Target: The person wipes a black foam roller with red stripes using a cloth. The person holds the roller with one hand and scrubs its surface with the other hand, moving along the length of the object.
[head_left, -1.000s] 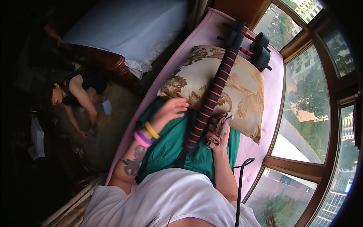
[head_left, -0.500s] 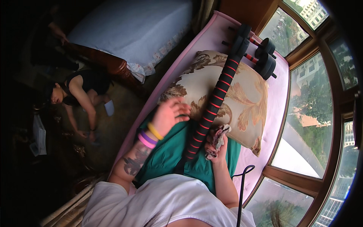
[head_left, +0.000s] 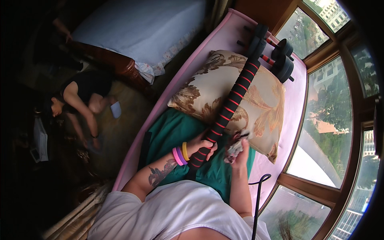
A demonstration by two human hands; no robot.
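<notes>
A long black padded bar [head_left: 228, 110] with red rings slants from my lap up across a patterned cushion [head_left: 196, 88]. My left hand [head_left: 202, 147] is wrapped round its near part, fingers closed. My right hand [head_left: 241, 156] is closed on a crumpled cloth [head_left: 233, 149], greyish with dark red patches. Slightly blurred, the cloth is just right of the bar, apart from my left hand. Dark weight plates [head_left: 258, 40] are at the bar's far end.
Two dumbbells [head_left: 283, 69] with red grips lie beyond the cushion on the pink bench pad [head_left: 296, 88], beside the windows [head_left: 328, 108]. Green fabric [head_left: 172, 128] covers my lap. A black cable [head_left: 257, 200] hangs at right. On the left floor a person [head_left: 86, 96] crouches near a bed [head_left: 140, 32].
My left hand has come down and right from the air and closed round the bar. My right hand has shifted slightly right with the cloth. The crouching person's head has turned down.
</notes>
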